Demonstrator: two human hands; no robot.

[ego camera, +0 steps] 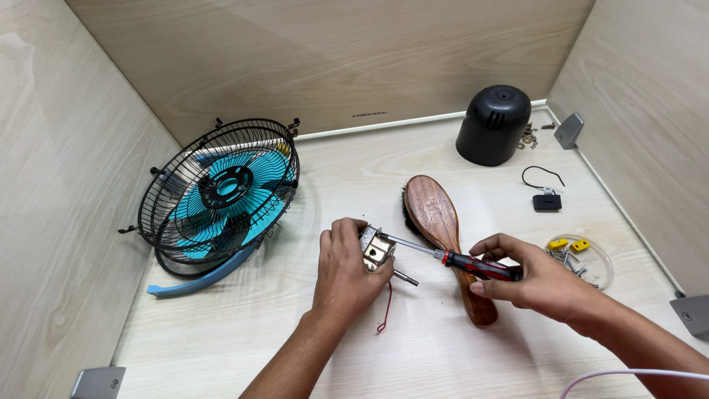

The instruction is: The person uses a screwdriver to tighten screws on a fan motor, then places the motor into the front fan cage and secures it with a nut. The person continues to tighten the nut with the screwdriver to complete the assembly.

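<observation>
Fan is well into teardown: black plastic motor cover (492, 124) stands off at the back of the table (295, 340), the wire-grille head with turquoise blades (221, 196) lies apart at left, and loose screws sit in a clear dish (583, 260). Left hand (347, 270) grips the small metal motor block (377, 248), shaft and red wire protruding, at table centre. Right hand (543, 277) is clenched on the red-and-black screwdriver (443, 255), tip at the block, above a glossy wooden brush (443, 236); judged: its screws remain.

On the pale wooden bench (443, 347), the caged blue-bladed fan (218, 196) lies at the left. The brown wooden hairbrush (443, 229) lies in the middle, with the black domed plastic cover (493, 124) behind it and the clear round dish of screws (583, 260) to its right.
</observation>
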